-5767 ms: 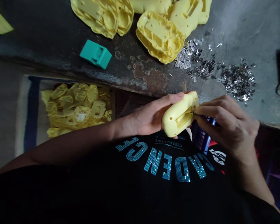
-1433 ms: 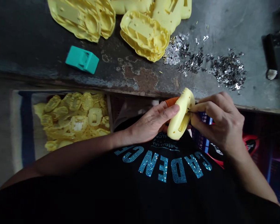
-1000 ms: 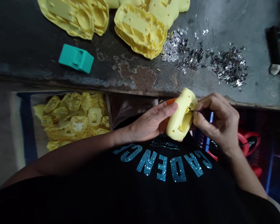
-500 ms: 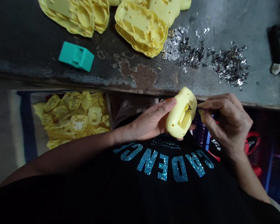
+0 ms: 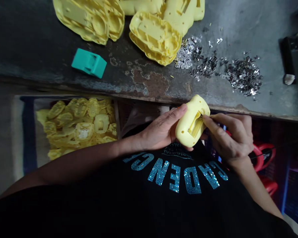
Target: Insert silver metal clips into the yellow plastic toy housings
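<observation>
My left hand [image 5: 161,127] is closed around a yellow plastic shell [image 5: 185,120], thumb on its upper left side. The shell is rounded, with small holes and a rectangular battery-like recess facing up; something dark and thin shows at the recess's upper end. My right hand [image 5: 229,134] is pinched, its fingertips at the upper right edge of that recess. Whatever is between those fingertips is too small or hidden to make out. Beyond the shell, piles of small shiny metal plates [image 5: 245,76] lie on the dark worktable [image 5: 109,86].
Stacked yellow shell halves [image 5: 155,36] lie at the back of the table. A teal plastic block [image 5: 89,62] sits left of them, and a black bar-shaped object [image 5: 287,56] at the right. Below the table edge at left, a box holds many yellow parts [image 5: 80,127].
My right hand has moved left, bringing its pinched fingertips from beside the shell to the recess. The left hand still holds the shell. The view has shifted slightly.
</observation>
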A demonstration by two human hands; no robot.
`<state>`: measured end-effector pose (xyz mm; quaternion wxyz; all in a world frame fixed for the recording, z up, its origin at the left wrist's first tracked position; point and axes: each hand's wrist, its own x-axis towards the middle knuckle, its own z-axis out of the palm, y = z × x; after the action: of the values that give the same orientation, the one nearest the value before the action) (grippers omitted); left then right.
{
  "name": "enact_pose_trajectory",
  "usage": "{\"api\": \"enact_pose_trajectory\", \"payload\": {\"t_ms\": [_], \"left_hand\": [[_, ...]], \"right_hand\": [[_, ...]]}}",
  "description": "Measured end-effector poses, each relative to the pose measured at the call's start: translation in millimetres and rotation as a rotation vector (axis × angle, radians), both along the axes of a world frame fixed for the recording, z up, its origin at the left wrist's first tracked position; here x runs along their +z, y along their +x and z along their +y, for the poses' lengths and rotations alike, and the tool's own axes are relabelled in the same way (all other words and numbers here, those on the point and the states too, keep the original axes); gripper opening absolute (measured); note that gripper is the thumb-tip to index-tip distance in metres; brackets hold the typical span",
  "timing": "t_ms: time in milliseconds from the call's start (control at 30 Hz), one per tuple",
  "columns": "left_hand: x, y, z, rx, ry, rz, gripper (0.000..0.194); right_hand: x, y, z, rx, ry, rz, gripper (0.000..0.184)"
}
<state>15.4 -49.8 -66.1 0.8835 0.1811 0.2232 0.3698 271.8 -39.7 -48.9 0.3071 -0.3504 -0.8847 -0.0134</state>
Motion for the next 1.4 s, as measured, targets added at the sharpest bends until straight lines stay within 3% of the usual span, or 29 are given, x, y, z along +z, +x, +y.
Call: {"api": "enact_pose_trajectory", "payload": {"t_ms": [133,267,467,533,633,767,833,1033,1400], "left_hand": [[0.3,0,0,0.004,-0.007,0.015,0.064],[0.5,-1,-2,0.017,0.001,0.030,0.062],[5.9,0,-5,0.044,0.032,0.069,0.069],[7.2,1,-6,0.055,0.035,0.104,0.072],[5.9,2,-8,0.086,0.023,0.193,0.075],[-0.2,2,-9,0.115,0.007,0.244,0.064],[-2.4,1,-9,0.106,-0.015,0.195,0.060],[-1.6,0,-4,0.014,-0.028,0.025,0.062],[-1.5,6,-6,0.097,-0.063,0.048,0.045]], "right_hand": [[1.4,1,0,0.014,-0.032,0.006,0.069],[8.7,-5,5,0.040,-0.027,0.039,0.053],[33.6,-12,17,0.009,-0.317,0.156,0.024],[39.2,-16,21,0.021,-0.331,0.132,0.017],[39.1,-21,27,0.061,-0.253,0.036,0.017],[28.6,-23,32,0.102,-0.147,-0.033,0.016],[24.5,-23,31,0.104,-0.182,-0.011,0.015],[23.2,-22,23,-0.011,-0.496,0.273,0.011],[29.4,-22,21,-0.052,-0.466,0.139,0.008]]}}
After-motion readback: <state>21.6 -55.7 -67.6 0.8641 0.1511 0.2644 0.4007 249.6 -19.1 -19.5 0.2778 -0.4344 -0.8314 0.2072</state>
